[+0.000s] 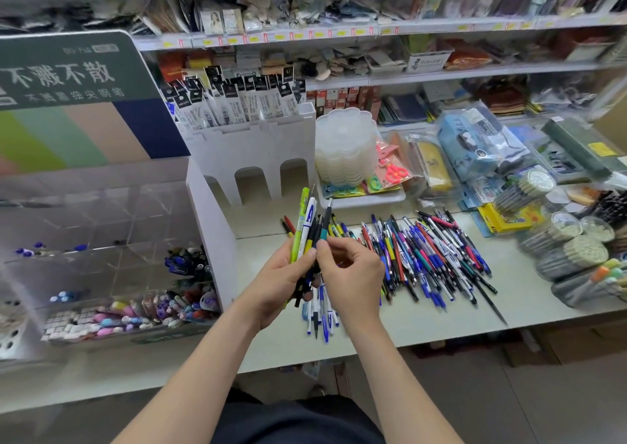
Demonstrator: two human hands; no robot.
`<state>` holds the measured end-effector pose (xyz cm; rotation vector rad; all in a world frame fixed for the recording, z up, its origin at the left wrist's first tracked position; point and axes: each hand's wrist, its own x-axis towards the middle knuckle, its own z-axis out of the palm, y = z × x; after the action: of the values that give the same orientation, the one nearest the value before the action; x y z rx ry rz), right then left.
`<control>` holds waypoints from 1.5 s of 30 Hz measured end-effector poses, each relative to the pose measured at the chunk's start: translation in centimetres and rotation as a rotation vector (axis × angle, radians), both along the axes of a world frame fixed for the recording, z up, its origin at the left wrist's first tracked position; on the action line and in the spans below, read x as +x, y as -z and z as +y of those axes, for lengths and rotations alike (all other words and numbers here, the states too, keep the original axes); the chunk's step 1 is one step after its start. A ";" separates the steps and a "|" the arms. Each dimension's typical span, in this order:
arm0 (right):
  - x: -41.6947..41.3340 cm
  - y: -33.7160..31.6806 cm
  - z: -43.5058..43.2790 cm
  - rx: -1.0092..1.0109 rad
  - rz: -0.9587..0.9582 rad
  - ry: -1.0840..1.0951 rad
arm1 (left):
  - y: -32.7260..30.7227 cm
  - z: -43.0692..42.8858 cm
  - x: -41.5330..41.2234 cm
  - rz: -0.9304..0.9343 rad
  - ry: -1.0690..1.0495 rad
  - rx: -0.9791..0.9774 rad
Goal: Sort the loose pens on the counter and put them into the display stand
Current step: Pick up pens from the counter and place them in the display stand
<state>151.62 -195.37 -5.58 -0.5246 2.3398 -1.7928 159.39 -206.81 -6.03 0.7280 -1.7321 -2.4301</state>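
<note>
Mid-sort: your left hand [281, 275] grips a fanned pen bundle [303, 219], right hand [353, 274] pinches its teal-grip pen [325, 228], loose pens [437, 257] piled on counter [529, 297]; next, probably drop matched ones into display stand [112, 274] at left.

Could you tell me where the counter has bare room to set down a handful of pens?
Bare counter lies in front of the pen pile, and a strip beside the white stand. The right end is crowded with tubs.
</note>
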 end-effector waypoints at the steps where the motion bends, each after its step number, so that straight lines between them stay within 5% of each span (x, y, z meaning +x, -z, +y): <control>1: 0.1 -0.1 -0.1 0.024 0.063 0.000 | -0.1 0.2 0.1 0.000 -0.007 0.003; 8: -0.8 0.4 0.1 0.236 0.332 -0.190 | -0.6 -0.9 0.8 -0.016 0.040 -0.097; 10: -1.4 -0.2 0.2 0.173 0.214 -0.163 | -0.7 -1.2 1.2 -0.018 0.056 -0.093; 14: -2.6 -2.5 -1.3 -0.172 -0.393 -0.192 | -0.9 -1.0 1.6 -0.014 0.194 -0.070; 17: -3.3 -2.5 -2.2 -0.194 -0.355 -0.292 | -1.4 -0.6 1.4 -0.052 0.299 -0.047; 24: -3.6 -2.4 -2.2 -0.203 -0.342 -0.478 | -2.1 0.3 0.5 -0.150 0.124 0.002; 28: -4.5 -2.1 -2.1 0.014 -0.228 -0.551 | -2.1 0.3 0.6 -0.117 0.096 0.038; 41: -4.9 -1.4 -1.6 -0.152 -0.307 -0.194 | -1.7 0.1 1.1 -0.149 0.044 -0.020; 45: -5.6 -1.7 -2.1 -0.442 -0.383 0.090 | -1.7 0.0 1.5 -0.144 0.029 -0.007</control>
<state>145.98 -197.48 -3.92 -0.1026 1.7478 -2.2287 160.87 -206.82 -4.31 0.9041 -1.8123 -2.4447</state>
